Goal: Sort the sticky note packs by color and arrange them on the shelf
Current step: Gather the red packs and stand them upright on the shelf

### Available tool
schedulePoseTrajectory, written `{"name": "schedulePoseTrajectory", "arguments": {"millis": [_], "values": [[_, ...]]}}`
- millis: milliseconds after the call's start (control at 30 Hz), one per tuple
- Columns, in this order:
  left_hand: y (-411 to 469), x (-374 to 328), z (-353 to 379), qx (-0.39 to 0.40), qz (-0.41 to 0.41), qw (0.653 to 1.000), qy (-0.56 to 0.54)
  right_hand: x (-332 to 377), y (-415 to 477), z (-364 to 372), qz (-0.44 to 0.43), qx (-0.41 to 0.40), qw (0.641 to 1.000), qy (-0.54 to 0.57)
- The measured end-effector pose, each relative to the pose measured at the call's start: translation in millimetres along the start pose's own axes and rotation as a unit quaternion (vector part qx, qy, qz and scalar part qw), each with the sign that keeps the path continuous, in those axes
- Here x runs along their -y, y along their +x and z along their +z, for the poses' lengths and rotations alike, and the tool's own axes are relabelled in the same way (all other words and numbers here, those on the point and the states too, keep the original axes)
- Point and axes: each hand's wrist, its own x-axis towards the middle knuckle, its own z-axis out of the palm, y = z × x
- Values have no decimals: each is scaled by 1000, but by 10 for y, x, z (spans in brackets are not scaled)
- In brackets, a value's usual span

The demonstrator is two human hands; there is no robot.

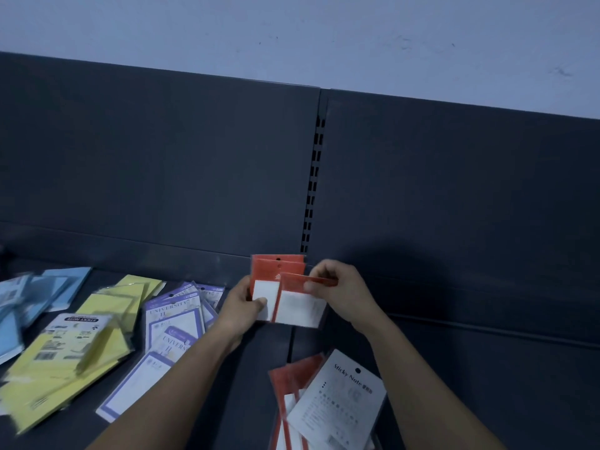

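Lying nearest, at six o'clock, a loose heap of red packs (285,384) sits under a white-backed pack (337,407) on the dark shelf (454,336). Just beyond, the left hand (242,308) grips a fanned set of red sticky note packs (276,274) while the right hand (337,292) pinches the front pack's top edge. Farther round toward nine o'clock lie purple packs (175,319), yellow packs (107,306) and blue packs (48,287).

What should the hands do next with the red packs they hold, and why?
Probably the right hand should slide its red sticky note pack in line with the standing red packs steadied by the left hand; it sits lower and is not yet aligned.
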Motion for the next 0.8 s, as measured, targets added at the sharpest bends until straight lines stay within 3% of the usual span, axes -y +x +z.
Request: {"name": "schedulePoseTrajectory", "arguments": {"millis": [200, 367, 467, 567, 667, 800], "values": [[-98, -12, -5, 126, -6, 992, 29, -126, 44, 239, -43, -125, 985, -115], [-73, -7, 54, 92, 31, 993, 66, -180, -12, 306, -13, -186, 980, -66], [-31, -23, 65, 86, 41, 993, 64, -280, -32, 309, 79, -94, 992, -3], [23, 34, 33, 95, 31, 988, 120, -356, -41, 357, 121, 1, 989, -85], [88, 110, 20, 72, 43, 970, 229, -363, -28, 411, 141, 4, 983, -119], [119, 71, 65, 65, 49, 967, 243, -389, 25, 417, 145, -3, 978, -149]]}}
